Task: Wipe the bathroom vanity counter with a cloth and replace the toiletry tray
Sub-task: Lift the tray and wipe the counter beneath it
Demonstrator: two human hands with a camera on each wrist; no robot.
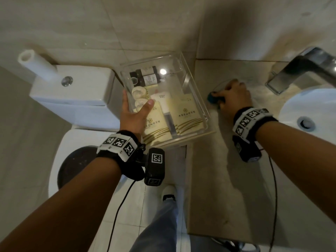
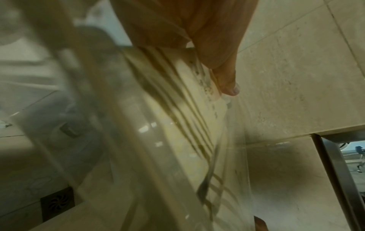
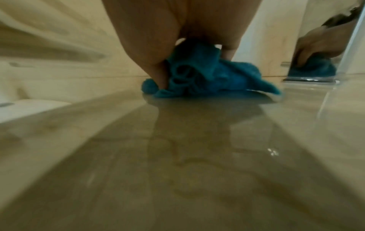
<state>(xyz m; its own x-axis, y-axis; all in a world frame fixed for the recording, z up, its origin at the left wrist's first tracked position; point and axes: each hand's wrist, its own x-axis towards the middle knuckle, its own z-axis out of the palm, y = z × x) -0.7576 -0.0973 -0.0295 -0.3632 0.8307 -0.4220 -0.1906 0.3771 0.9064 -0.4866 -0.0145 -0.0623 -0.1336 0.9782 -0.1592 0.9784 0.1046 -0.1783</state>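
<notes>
Tray lifted clear while cloth works the bench

Tray (image 1: 181,84), a clear plastic box, is held by the left hand (image 1: 135,113) off the bench's left edge, beside the toilet tank (image 1: 72,91) and tilted. The thumb is hooked over the near-left wall, and the fingers are curled underneath as far as can be seen. Small bottles (image 1: 147,77), round caps and cream sachets (image 1: 189,117) lie loose inside it.

Cloth (image 3: 199,75), teal and bunched, is gripped by the right hand (image 1: 234,97) and pressed onto the bench (image 1: 218,170), right of the tray and left of the tap (image 1: 300,73). In the right wrist view the fingers are seen closed around the wad, with one flap trailing flat on the glossy stone.

The tray is judged stiff, fairly light and smooth-walled, so a one-sided hold is likely to let it tip and its contents slide; a hold under the base or on two opposite walls would be steadier for setting it back. The cloth is soft and yielding, best kept balled under the palm so that pressure is spread.

Wiping is judged to be under way, with the tray's return not yet done.
</notes>
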